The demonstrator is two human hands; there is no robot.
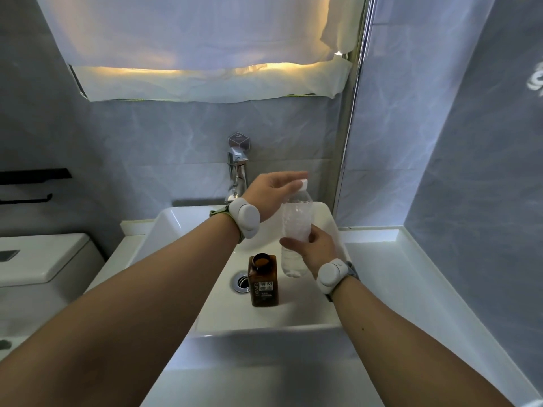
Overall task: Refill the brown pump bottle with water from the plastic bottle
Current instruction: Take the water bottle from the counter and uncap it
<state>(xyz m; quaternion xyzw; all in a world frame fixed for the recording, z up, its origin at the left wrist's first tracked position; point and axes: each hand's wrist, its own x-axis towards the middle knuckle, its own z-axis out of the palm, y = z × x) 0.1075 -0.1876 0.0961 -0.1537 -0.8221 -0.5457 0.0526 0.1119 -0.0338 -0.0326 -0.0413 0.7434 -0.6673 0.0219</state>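
- Your right hand (316, 251) is wrapping around the lower middle of the plastic bottle (295, 227), fingers curled on its front, holding it upright above the sink (293, 315).
- Your left hand (271, 190) is reaching across at the top of that bottle, fingers loosely spread and touching the white cap (302, 184); whether they are actually pinching it, you can't tell from here.
- The brown bottle (263, 280) is standing upright in the basin, just left of the plastic bottle, its neck open with no pump on it.
- The drain (241, 282) is sitting just beside the brown bottle's left edge.
- The tap (237, 171) is rising behind your left wrist, partly hidden by it.
- Both wrists are wearing white bands (245, 217).
- A toilet tank (41, 259) is sitting well off to the left.
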